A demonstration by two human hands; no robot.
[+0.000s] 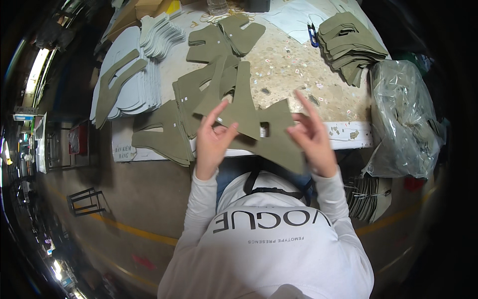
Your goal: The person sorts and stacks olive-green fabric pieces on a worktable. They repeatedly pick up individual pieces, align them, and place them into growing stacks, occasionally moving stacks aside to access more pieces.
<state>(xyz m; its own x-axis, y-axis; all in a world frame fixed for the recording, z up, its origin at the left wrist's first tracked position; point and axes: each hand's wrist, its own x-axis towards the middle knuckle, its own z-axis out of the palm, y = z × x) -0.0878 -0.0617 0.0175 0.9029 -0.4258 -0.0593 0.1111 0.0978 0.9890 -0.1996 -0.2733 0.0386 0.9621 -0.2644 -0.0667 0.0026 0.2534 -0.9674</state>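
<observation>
An olive-green cut sheet piece (pixel 279 132), with a small gap showing white near its middle, hangs over the table's front edge between my hands. My right hand (pixel 314 139) grips its right side with the thumb on top and the index finger stretched up. My left hand (pixel 213 144) pinches an olive piece (pixel 244 114) at its lower left corner, thumb against it and index finger extended. Whether these are one piece or two overlapping ones I cannot tell. Just left of my left hand lie stacked olive pieces (pixel 164 137) with small white stickers.
More olive pieces (pixel 226 37) lie farther back, and a thick olive stack (pixel 351 45) is at the far right beside blue thread snips (pixel 312 36). Pale grey stacks (pixel 127 74) stand left. A clear plastic bag (pixel 406 114) sits at the right edge. Small stickers litter the tabletop (pixel 279 74).
</observation>
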